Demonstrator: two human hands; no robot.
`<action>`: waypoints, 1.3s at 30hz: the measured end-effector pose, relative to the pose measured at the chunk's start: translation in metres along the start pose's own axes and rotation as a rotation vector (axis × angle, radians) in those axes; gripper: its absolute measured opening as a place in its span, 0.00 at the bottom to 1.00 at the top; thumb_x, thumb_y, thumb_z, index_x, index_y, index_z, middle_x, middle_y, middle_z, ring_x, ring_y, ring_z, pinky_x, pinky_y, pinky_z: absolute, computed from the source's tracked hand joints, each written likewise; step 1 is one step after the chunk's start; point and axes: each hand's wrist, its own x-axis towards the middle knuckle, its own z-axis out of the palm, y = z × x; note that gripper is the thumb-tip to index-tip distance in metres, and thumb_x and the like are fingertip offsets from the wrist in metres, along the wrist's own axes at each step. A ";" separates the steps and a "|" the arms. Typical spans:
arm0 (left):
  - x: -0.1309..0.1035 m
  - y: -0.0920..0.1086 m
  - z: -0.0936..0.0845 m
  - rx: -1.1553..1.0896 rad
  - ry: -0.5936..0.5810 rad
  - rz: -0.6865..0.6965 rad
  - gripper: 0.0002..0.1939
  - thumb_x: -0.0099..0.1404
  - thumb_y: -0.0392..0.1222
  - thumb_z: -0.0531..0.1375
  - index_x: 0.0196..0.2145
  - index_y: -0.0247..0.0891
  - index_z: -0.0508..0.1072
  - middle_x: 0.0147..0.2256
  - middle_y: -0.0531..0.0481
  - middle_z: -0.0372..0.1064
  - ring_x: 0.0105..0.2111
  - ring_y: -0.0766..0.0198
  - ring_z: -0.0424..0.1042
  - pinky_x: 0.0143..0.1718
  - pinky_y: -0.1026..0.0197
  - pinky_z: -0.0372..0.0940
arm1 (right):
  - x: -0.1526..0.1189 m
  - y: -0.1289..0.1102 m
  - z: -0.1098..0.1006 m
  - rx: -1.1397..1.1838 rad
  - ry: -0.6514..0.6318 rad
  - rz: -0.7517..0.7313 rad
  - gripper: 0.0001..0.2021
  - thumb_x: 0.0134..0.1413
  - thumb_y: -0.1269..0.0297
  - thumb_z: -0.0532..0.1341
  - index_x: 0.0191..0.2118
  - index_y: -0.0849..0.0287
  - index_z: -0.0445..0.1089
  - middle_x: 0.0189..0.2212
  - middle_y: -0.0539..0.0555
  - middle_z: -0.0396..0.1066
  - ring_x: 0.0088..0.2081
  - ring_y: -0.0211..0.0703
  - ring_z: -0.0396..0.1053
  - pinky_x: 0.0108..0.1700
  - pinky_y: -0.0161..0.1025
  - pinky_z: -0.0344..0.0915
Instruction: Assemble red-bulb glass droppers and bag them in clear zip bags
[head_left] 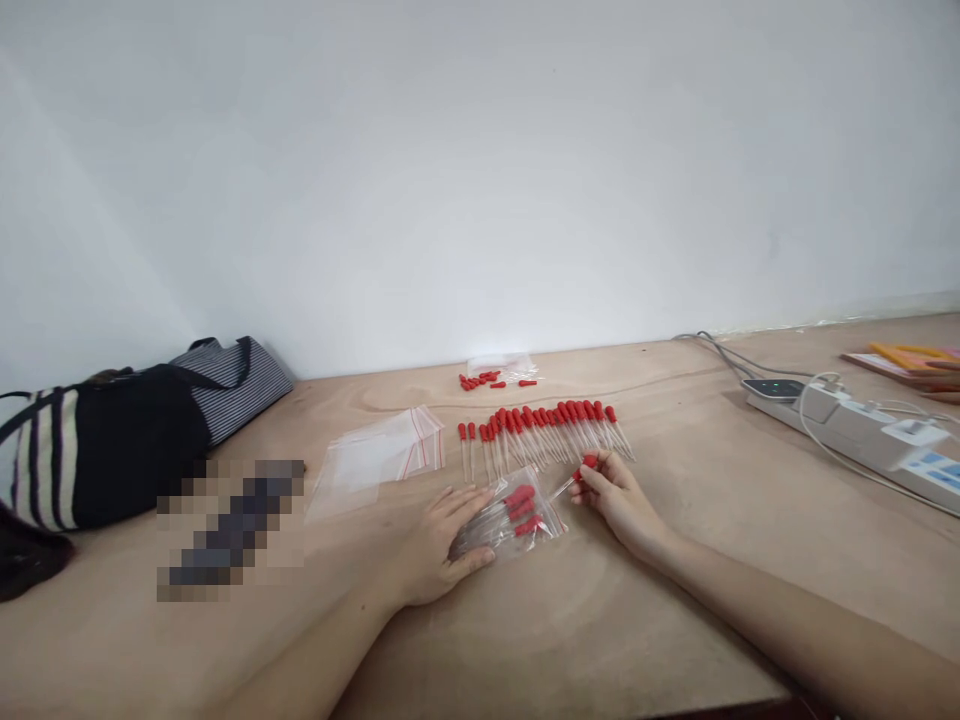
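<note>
My left hand point(450, 545) lies on a clear zip bag point(499, 520), its fingers spread over the bag's left part. Several droppers with red bulbs show through the plastic. Just right of the bag's opening, my right hand point(609, 492) pinches a dropper point(587, 464) by its red bulb, the clear tube pointing down and left toward the bag. Behind both hands a row of red-bulbed droppers point(555, 425) lies on the wooden table point(675, 620), bulbs toward the wall. Flat zip bags point(375, 455) overlap one another left of the row.
Loose red bulbs point(480, 380) and clear plastic point(499, 364) lie near the wall. A black bag point(142, 440) and a striped bag point(232, 385) are at left. Power strips point(885, 435) with cables and a small device point(776, 389) stand at right, near a person's fingers point(941, 385).
</note>
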 end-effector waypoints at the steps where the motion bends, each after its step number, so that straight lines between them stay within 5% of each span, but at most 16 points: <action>1: 0.000 -0.001 0.001 -0.003 0.006 0.005 0.28 0.60 0.50 0.53 0.56 0.43 0.51 0.56 0.48 0.52 0.56 0.55 0.50 0.56 0.47 0.45 | -0.003 0.001 0.001 -0.023 -0.024 0.008 0.16 0.37 0.58 0.61 0.33 0.56 0.56 0.24 0.45 0.60 0.23 0.34 0.64 0.26 0.35 0.63; 6: 0.001 -0.002 0.003 -0.012 0.019 0.018 0.28 0.59 0.50 0.53 0.56 0.43 0.52 0.56 0.48 0.53 0.56 0.56 0.51 0.56 0.48 0.45 | -0.009 0.002 0.002 -0.220 -0.247 0.022 0.16 0.33 0.57 0.65 0.29 0.60 0.64 0.21 0.48 0.65 0.21 0.33 0.62 0.25 0.33 0.60; 13: 0.000 -0.003 0.003 -0.021 0.050 0.031 0.28 0.59 0.50 0.53 0.56 0.46 0.52 0.55 0.50 0.54 0.55 0.56 0.52 0.56 0.47 0.45 | 0.005 -0.010 0.006 -0.429 -0.706 0.035 0.15 0.40 0.53 0.60 0.28 0.61 0.73 0.24 0.51 0.71 0.28 0.37 0.65 0.32 0.34 0.60; 17: 0.000 -0.002 0.002 -0.015 0.030 0.013 0.29 0.59 0.50 0.54 0.56 0.44 0.52 0.55 0.48 0.54 0.55 0.56 0.52 0.56 0.47 0.44 | 0.018 -0.011 0.010 -0.506 -0.629 0.171 0.12 0.32 0.57 0.65 0.23 0.62 0.72 0.13 0.46 0.63 0.15 0.29 0.54 0.19 0.30 0.52; 22: 0.000 -0.002 0.003 -0.016 0.032 0.014 0.29 0.59 0.51 0.53 0.56 0.42 0.52 0.55 0.47 0.55 0.55 0.56 0.52 0.56 0.47 0.45 | 0.022 -0.008 0.011 -0.454 -0.605 0.192 0.12 0.26 0.60 0.68 0.18 0.62 0.68 0.13 0.45 0.62 0.15 0.28 0.54 0.17 0.28 0.50; 26: 0.000 -0.004 0.004 -0.009 0.020 0.020 0.29 0.59 0.51 0.53 0.56 0.43 0.52 0.55 0.48 0.54 0.55 0.56 0.51 0.56 0.46 0.44 | 0.021 -0.005 0.009 -0.505 -0.671 0.153 0.11 0.31 0.59 0.66 0.19 0.62 0.70 0.12 0.45 0.61 0.15 0.27 0.52 0.18 0.29 0.51; 31: 0.001 -0.005 0.004 -0.005 0.006 0.035 0.27 0.60 0.51 0.53 0.55 0.44 0.54 0.56 0.48 0.52 0.56 0.55 0.50 0.56 0.46 0.43 | 0.021 0.003 0.012 -0.568 -0.589 -0.030 0.07 0.33 0.63 0.64 0.19 0.62 0.68 0.14 0.46 0.62 0.17 0.29 0.56 0.20 0.29 0.53; 34: 0.001 -0.004 0.003 -0.008 -0.002 0.033 0.27 0.59 0.51 0.53 0.55 0.43 0.55 0.56 0.48 0.52 0.56 0.55 0.50 0.56 0.45 0.43 | 0.021 0.002 0.012 -0.529 -0.621 0.032 0.09 0.34 0.61 0.63 0.20 0.62 0.68 0.13 0.45 0.61 0.15 0.29 0.55 0.18 0.29 0.52; 39: 0.001 -0.001 0.000 0.007 -0.013 0.013 0.28 0.59 0.51 0.53 0.55 0.41 0.55 0.56 0.46 0.52 0.56 0.55 0.50 0.56 0.45 0.43 | 0.020 0.003 0.016 -0.462 -0.428 0.089 0.12 0.35 0.58 0.64 0.26 0.62 0.69 0.12 0.44 0.61 0.13 0.29 0.55 0.16 0.29 0.50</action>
